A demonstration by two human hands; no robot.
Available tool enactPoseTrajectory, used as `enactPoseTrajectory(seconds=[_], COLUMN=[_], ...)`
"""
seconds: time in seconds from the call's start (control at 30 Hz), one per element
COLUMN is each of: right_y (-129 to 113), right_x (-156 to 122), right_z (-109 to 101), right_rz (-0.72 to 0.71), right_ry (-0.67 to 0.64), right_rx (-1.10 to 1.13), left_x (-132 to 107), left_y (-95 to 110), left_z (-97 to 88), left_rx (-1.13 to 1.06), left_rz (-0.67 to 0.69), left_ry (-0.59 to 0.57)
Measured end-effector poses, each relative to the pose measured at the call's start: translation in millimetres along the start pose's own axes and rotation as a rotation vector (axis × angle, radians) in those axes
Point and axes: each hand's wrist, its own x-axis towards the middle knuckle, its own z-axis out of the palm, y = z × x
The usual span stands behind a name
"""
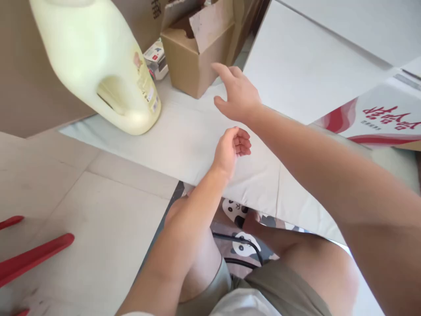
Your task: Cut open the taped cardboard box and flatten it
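My right hand (237,93) reaches forward over the white sheet (184,136), fingers spread and holding nothing, close to the open brown cardboard box (194,57). My left hand (231,149) hovers lower over the sheet, its fingers loosely curled and nothing in it. A large pale yellow jug (98,61) with a moulded handle and a label stands tilted at the upper left, its base on the sheet.
A small white and red packet (156,59) lies between the jug and the box. A printed carton with red characters (384,118) is at the right. Red bars (33,254) lie on the tiled floor at the lower left. A black cable (243,250) runs by my knees.
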Motion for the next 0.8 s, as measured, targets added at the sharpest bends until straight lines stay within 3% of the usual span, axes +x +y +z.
enactPoseTrajectory(seconds=[0.2, 0.3, 0.4, 0.57, 0.7, 0.73, 0.8], right_y=[-24, -24, -16, 8, 25, 30, 43], right_x=[73, 78, 64, 15, -66, -91, -145], right_z=[30, 39, 39, 20, -9, -16, -27], right_rz=[0.073, 0.123, 0.154, 0.136, 0.150, 0.179, 0.234], right_ry=[0.050, 0.056, 0.089, 0.183, 0.262, 0.297, 0.413], right_rx=[-0.006, -0.053, -0.024, 0.162, 0.275, 0.319, 0.395], left_x=[-3, -4, -2, -3, -11, -12, -10], left_y=[11, 15, 15, 21, 31, 31, 26], left_z=[-13.5, -18.5, -21.8, -27.2, -36.4, -39.9, -47.5], left_rx=[-0.019, -0.001, 0.020, 0.092, 0.183, 0.215, 0.286], left_rz=[0.016, 0.040, 0.124, 0.438, 0.774, 0.812, 0.842], left_ry=[0.002, 0.018, 0.066, 0.368, 0.686, 0.708, 0.631])
